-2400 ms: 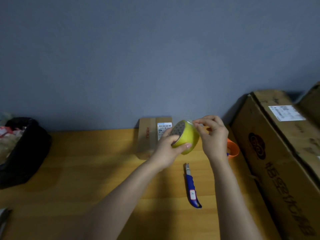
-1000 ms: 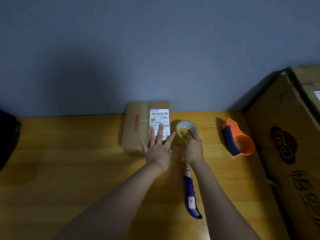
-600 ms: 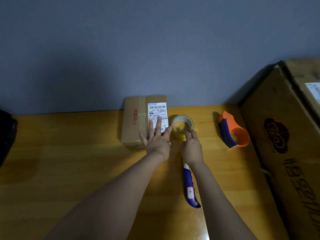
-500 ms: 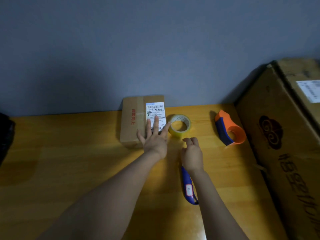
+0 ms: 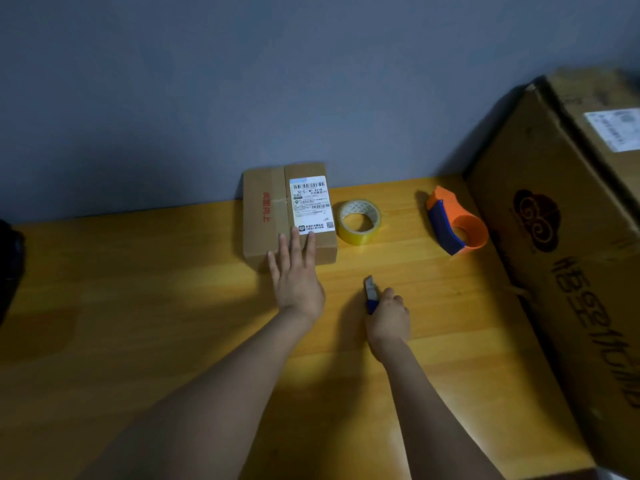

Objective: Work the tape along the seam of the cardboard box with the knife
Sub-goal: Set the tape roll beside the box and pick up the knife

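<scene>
Cardboard box (image 5: 263,216) sits at the back of the wooden table (image 5: 138,306) against the wall, its taped seam (image 5: 286,202) uncut. On its near edge the left hand (image 5: 296,271) lies flat, fingers spread. To the right, the right hand (image 5: 388,317) is wrapped around the knife (image 5: 370,293), tip aimed toward the box. Beyond lie a tape roll (image 5: 359,221) and dispenser (image 5: 455,221). Cutting appears not yet begun.

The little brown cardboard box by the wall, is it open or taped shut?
Shut. The small brown cardboard box has flat flaps, with a tape strip along its seam.
</scene>
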